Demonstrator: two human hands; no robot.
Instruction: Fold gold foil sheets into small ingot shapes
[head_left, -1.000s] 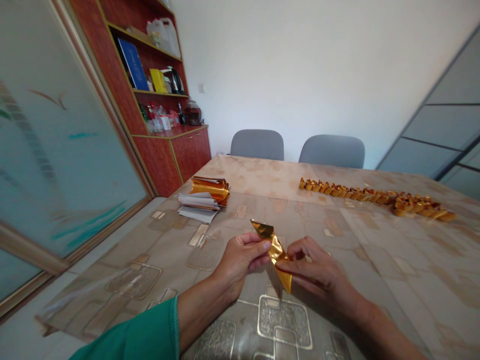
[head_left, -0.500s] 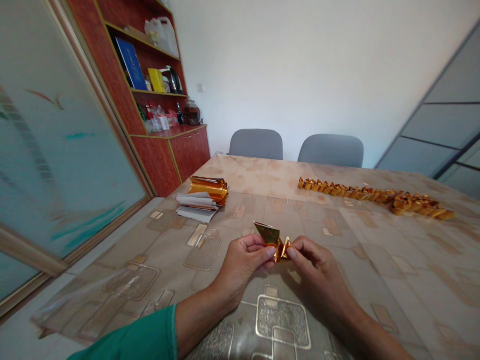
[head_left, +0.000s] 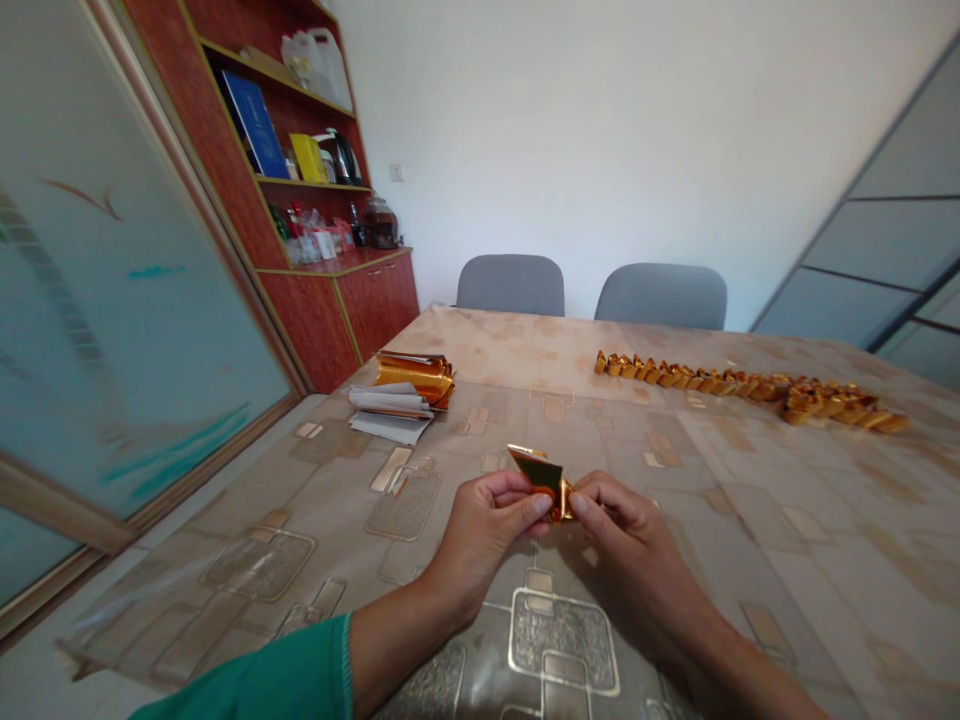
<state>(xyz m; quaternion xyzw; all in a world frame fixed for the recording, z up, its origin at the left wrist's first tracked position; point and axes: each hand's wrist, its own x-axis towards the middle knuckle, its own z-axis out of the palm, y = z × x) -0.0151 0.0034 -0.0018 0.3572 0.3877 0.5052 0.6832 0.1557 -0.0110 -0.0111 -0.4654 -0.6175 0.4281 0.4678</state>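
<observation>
Between my two hands, above the table, is a small piece of folded gold foil paper [head_left: 538, 471]. My left hand [head_left: 491, 520] pinches its left side with thumb and fingers, and a flat flap sticks up beyond them. At the right end, my right hand [head_left: 622, 520] grips the narrow folded part between thumb and forefinger. Fingers cover much of the folds. Farther off to the left lie a curved stack of gold foil sheets [head_left: 415, 376] and white-backed sheets [head_left: 390, 412]. A long row of folded gold foil pieces [head_left: 697, 379] runs along the right.
A patterned plastic cover lies over the table [head_left: 480, 350]. Two grey chairs [head_left: 510, 284] stand at its far side. A red-brown cabinet [head_left: 304, 300] with bottles and a kettle [head_left: 345, 160] is at the back left, beside a sliding glass door [head_left: 112, 300].
My right fingers have pressed the right end of the gold foil closer to my left hand, and its spread fold is now narrower. The view has shifted slightly.
</observation>
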